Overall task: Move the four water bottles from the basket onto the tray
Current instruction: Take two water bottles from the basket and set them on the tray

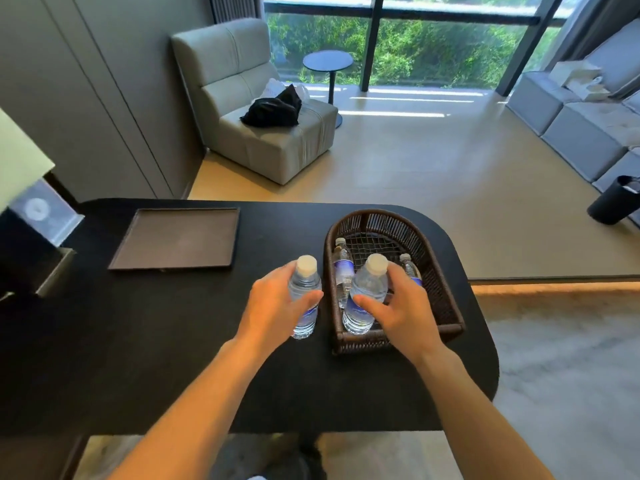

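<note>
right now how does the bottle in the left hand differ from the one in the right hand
The left hand grips a bottle outside the basket, over the bare table; the right hand grips a bottle that is inside the basket's rim. The left bottle stands nearly upright; the right one leans. Both are clear, blue-labelled and pale-capped. Neither is on the tray.

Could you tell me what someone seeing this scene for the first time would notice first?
Two hands each grip a water bottle: the left hand holds one bottle over the black table, just left of the basket, while the right hand holds another inside it. Two more bottles stand in the basket, and the tray at the far left is bare.
</note>
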Demonstrator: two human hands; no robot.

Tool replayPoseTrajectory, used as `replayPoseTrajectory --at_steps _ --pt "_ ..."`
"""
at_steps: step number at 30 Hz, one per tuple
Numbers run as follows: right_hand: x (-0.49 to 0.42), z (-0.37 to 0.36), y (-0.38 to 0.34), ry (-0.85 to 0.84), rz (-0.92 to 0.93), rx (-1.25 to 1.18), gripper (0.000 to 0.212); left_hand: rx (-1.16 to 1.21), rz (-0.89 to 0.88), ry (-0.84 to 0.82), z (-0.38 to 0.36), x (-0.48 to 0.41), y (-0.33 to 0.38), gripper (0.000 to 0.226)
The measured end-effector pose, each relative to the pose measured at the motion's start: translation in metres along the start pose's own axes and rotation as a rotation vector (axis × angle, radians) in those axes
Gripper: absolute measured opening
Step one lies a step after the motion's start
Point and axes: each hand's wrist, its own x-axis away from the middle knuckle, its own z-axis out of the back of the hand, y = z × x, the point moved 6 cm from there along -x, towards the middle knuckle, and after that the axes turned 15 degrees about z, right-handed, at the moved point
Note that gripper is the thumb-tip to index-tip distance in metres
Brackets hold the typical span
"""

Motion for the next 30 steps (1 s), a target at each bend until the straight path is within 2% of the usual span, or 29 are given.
replayPoseTrajectory --at_steps 8,14,20,30 --pt "-0.008 -0.059 -0.048 -0.078 -0.055 -0.155 0.055 0.01 0.119 0.114 0.076 0.015 -0.055 0.054" --pt "-0.05 -0.116 -0.079 -0.131 -0.032 -0.155 0.062 0.063 0.173 0.165 0.134 -0.01 -0.097 0.046" --pt "-0.114 -0.187 -0.102 -0.151 -0.051 -0.147 0.062 0.069 0.143 0.154 0.188 -0.074 -0.142 0.034" --pt "-0.24 -0.318 -0.117 -0.173 -0.125 -0.148 0.062 0.049 0.127 0.158 0.269 -0.222 -0.209 0.048"
